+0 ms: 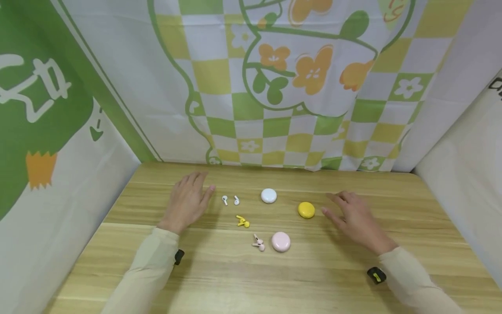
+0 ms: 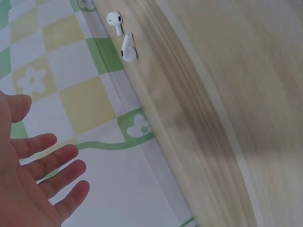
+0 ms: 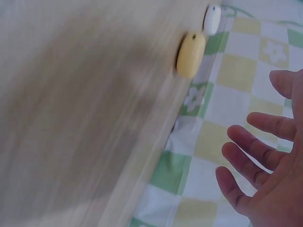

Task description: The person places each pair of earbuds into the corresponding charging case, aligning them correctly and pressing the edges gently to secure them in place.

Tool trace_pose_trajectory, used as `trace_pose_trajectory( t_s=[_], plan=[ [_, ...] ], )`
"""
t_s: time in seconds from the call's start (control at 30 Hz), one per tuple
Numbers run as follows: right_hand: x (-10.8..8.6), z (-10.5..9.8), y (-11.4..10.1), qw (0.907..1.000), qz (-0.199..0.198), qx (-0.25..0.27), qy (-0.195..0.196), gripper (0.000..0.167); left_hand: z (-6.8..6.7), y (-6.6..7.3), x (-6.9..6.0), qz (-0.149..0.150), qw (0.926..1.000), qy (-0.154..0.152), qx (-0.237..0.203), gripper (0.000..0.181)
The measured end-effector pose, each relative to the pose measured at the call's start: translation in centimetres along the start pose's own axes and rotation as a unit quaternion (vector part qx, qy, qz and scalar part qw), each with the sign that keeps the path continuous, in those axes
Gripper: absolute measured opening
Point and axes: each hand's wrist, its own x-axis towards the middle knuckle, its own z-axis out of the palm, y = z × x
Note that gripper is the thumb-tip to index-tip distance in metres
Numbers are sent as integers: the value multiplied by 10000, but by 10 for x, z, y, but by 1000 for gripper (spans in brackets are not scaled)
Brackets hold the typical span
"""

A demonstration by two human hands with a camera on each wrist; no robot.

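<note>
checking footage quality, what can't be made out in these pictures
Insides of the white case, yellow case and pink case: hidden by their shells, head view.
Fine detail on the yellow earbuds: too small, head view.
Parts of the left hand and right hand: cut off by edges in their wrist views.

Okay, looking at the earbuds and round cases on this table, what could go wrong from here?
The left hand is close to the white earbuds, which lie loose on the table, so a careless sweep might scatter them.

The yellow earbuds and pink earbuds lie bunched in pairs; picking up one could knock its partner.

The yellow case, near the right hand, looks smooth and rounded, and might slide if nudged.
</note>
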Motion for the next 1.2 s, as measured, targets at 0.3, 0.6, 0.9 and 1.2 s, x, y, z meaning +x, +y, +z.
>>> trace_pose_trajectory(
  t_s=[0.3,0.6,0.9,1.2],
  plan=[
    [-5,14,-18,9993,-210,259,-138,53,4,9,-3,-58,9996,-164,-219,56],
    [-4,21,-37,9969,-539,498,-291,53,9,15,-3,-5,9987,-204,-466,54],
    [-4,30,-56,9914,-677,728,-848,66,11,22,-4,54,9977,-229,-640,54],
    [-5,41,-65,9868,-828,874,-1087,72,13,31,-7,81,9961,-405,-781,54]
  ],
)
